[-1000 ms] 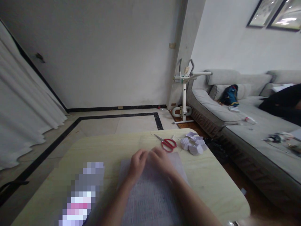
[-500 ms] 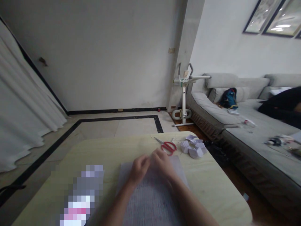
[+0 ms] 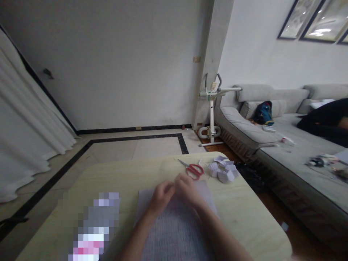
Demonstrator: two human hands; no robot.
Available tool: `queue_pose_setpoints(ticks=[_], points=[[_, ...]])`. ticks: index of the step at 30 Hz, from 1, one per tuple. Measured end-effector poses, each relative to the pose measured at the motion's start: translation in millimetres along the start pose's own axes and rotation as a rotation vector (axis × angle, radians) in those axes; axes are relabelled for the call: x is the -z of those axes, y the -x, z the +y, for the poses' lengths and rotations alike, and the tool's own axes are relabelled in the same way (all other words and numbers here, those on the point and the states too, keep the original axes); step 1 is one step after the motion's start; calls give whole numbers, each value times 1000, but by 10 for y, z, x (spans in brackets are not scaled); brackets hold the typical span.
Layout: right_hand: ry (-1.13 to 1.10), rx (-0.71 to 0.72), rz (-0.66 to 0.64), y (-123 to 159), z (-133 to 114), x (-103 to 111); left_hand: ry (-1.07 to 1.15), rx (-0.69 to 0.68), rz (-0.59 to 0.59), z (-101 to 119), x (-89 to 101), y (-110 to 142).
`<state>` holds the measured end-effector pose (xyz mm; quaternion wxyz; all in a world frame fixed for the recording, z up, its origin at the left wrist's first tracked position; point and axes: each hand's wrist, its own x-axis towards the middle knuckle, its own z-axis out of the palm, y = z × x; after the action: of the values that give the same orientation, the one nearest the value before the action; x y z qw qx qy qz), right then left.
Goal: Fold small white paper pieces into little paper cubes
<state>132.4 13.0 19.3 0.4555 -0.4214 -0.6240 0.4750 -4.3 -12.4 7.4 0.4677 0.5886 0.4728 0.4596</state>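
My left hand (image 3: 163, 194) and my right hand (image 3: 187, 189) meet over the far part of a large printed sheet of paper (image 3: 174, 232). Both are closed, fingertips pressed together; whatever lies between them is hidden or too small to make out. Just beyond my right hand lie scissors with red handles (image 3: 193, 171), their blades pointing to the far left. Several folded pale paper pieces (image 3: 227, 173) sit in a loose cluster at the table's far right corner.
The pale wooden table (image 3: 244, 217) has rounded corners. A pixelated patch covers something at its left. Along the right runs a grey sofa (image 3: 293, 152) with a blue backpack (image 3: 263, 113) and a person in dark clothing. A white exercise machine (image 3: 212, 112) stands by the wall.
My two hands have drawn slightly closer together over the sheet. The camera view has shifted a little; the scissors and folded paper pieces stay put.
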Motion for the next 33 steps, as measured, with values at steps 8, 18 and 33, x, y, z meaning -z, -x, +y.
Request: queue_pose_setpoints(ticks=[8,18,33], points=[[14,-66,2,2,-15,-26,22,24,214,18,58,-44],[119,13,23,22,30,-31,24,30,276,-15,45,-66],[288,95,-17,43,91,-42,-79,-45,296,-62,51,-73]])
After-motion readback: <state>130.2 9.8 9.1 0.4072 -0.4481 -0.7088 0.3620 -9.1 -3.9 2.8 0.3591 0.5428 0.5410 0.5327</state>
